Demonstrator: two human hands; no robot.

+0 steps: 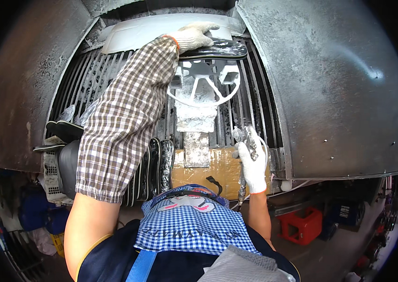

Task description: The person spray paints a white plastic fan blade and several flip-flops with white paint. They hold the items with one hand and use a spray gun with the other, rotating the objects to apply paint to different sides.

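Observation:
My left hand (194,36), in a white knit glove with an orange cuff, reaches forward over the far left end of a black shoe sole (220,50). Its fingers are stretched and apart, touching the sole's top. White streaks and shine mark the sole, which lies across a white-coated round metal stand (203,96). Lower right, my right hand (253,164), gloved too, is wrapped round a spray gun (251,143) coated with residue. A hose runs from the gun. Several black soles (154,164) stand on edge beneath my left forearm, which partly hides them.
Grey metal booth walls (335,94) rise on both sides. Dark slats (95,70) lie behind the stand, with a white sheet (128,35) at the back. A taped cardboard piece (227,169) lines the front edge. A white plastic basket (51,169) sits left; a red stool (302,225) stands lower right.

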